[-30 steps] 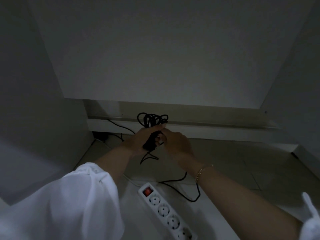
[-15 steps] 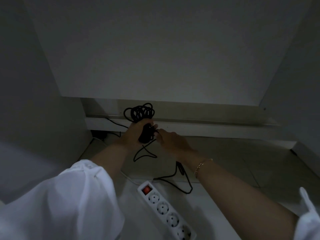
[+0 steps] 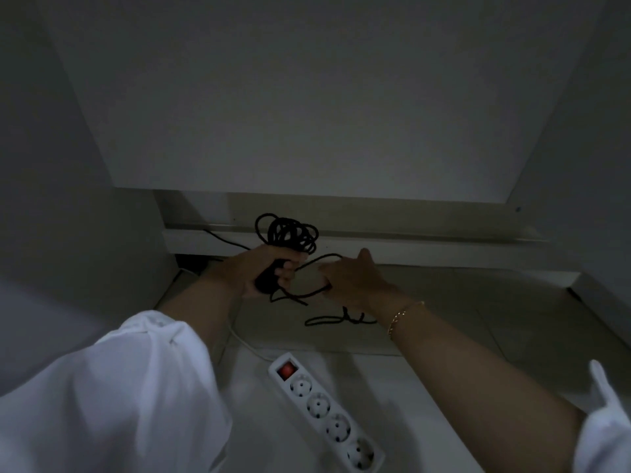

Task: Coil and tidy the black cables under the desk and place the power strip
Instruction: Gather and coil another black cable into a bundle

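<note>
We see the left hand [image 3: 263,273] closed in a tight grip round a bundled black cable [image 3: 290,233]. The cable's loops stand out above the fist, in front of the white baseboard [image 3: 426,250] under the desk. From that fist one strand arcs across to the right hand [image 3: 355,281], whose lower fingers curl round it in a lighter grip while the thumb points up.

A loose tail of the same cable lies on the floor [image 3: 478,319] just below the right wrist, which wears a gold bracelet [image 3: 404,314].

Nearer to us the white power strip [image 3: 324,413] lies flat on the floor, well apart from both hands. Its red switch [image 3: 286,369] is at the far end and four sockets face up. Its white cord [image 3: 240,337] runs off toward the back left, passing beneath the left forearm. A white sleeve [image 3: 102,387] covers that upper arm.
</note>
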The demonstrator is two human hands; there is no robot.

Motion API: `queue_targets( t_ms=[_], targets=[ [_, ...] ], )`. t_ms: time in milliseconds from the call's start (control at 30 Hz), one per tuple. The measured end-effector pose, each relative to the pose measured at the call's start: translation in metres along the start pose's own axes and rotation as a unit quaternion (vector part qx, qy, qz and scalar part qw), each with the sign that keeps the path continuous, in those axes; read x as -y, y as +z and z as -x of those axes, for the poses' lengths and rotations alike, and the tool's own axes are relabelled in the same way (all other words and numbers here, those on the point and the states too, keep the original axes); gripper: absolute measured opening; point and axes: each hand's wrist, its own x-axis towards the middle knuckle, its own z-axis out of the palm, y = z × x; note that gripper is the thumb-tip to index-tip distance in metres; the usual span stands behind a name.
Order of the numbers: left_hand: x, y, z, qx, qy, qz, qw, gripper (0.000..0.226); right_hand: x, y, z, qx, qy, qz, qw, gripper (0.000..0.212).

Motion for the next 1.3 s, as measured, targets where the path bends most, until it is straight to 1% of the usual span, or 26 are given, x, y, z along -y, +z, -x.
queue_targets(
  t_ms=[33,67,133,200,300,367,467,533,600,633,700,767,800,867,967,1000,1067,1133,1233,1300],
  targets=[
    [0.002,0.001,0.000,-0.009,0.003,-0.023,1.000,0.020,-0.002,0.000,0.000,-0.036,0.015,-0.009,0.999,0.009],
    [0.004,0.001,-0.001,-0.022,0.008,-0.048,0.999,0.016,-0.004,0.000,0.000,-0.073,0.029,-0.029,0.997,0.014],
    [0.007,0.003,-0.003,-0.042,0.025,-0.095,0.994,0.013,-0.006,-0.002,-0.001,-0.118,0.058,-0.103,0.986,0.023],
    [0.010,0.005,-0.005,-0.045,0.050,-0.138,0.988,0.012,-0.007,-0.007,0.000,-0.136,0.085,-0.167,0.973,0.027],
    [0.013,0.007,-0.008,-0.016,0.078,-0.201,0.976,0.008,-0.005,-0.009,-0.003,-0.158,0.115,-0.227,0.954,0.016],
    [0.013,0.009,-0.009,0.009,0.092,-0.217,0.972,0.004,-0.004,-0.008,-0.005,-0.168,0.137,-0.261,0.941,0.014],
    [0.009,0.015,-0.011,-0.011,0.086,-0.269,0.959,0.012,-0.007,-0.005,-0.007,-0.168,0.150,-0.291,0.930,0.018],
    [0.009,0.017,-0.012,-0.032,0.072,-0.304,0.949,0.012,-0.009,-0.002,-0.009,-0.162,0.146,-0.307,0.926,0.029],
    [0.011,0.017,-0.013,-0.043,0.080,-0.303,0.949,0.009,-0.011,-0.001,-0.011,-0.157,0.134,-0.346,0.915,0.035],
    [0.013,0.017,-0.013,-0.051,0.096,-0.290,0.951,0.011,-0.011,-0.002,-0.012,-0.153,0.129,-0.375,0.905,0.034],
    [0.014,0.017,-0.014,-0.073,0.134,-0.262,0.953,0.004,-0.012,-0.005,-0.016,-0.152,0.119,-0.428,0.883,0.024],
    [0.012,0.017,-0.015,-0.096,0.165,-0.255,0.948,0.015,-0.011,-0.006,-0.019,-0.154,0.107,-0.446,0.876,0.016],
    [0.011,0.018,-0.014,-0.108,0.175,-0.254,0.945,0.017,-0.010,-0.005,-0.021,-0.149,0.105,-0.450,0.874,0.017],
    [0.011,0.015,-0.016,-0.141,0.189,-0.230,0.944,0.016,-0.010,-0.004,-0.021,-0.119,0.108,-0.452,0.878,0.021],
    [0.008,0.010,-0.018,-0.177,0.220,-0.177,0.943,0.013,-0.011,0.000,-0.020,-0.035,0.106,-0.406,0.907,0.033],
    [0.007,0.009,-0.018,-0.181,0.226,-0.168,0.942,0.012,-0.011,0.002,-0.020,-0.015,0.107,-0.400,0.910,0.036],
    [0.005,0.008,-0.019,-0.185,0.225,-0.158,0.943,0.012,-0.011,0.006,-0.022,-0.004,0.112,-0.385,0.916,0.037],
    [0.005,0.007,-0.019,-0.183,0.213,-0.155,0.947,0.011,-0.010,0.007,-0.022,-0.023,0.115,-0.368,0.922,0.031],
    [0.007,0.006,-0.019,-0.170,0.181,-0.172,0.953,0.010,-0.013,0.003,-0.020,-0.100,0.121,-0.418,0.895,0.023],
    [0.010,0.004,-0.017,-0.151,0.155,-0.189,0.958,0.010,-0.016,0.000,-0.018,-0.159,0.123,-0.405,0.892,0.018]
  ],
)
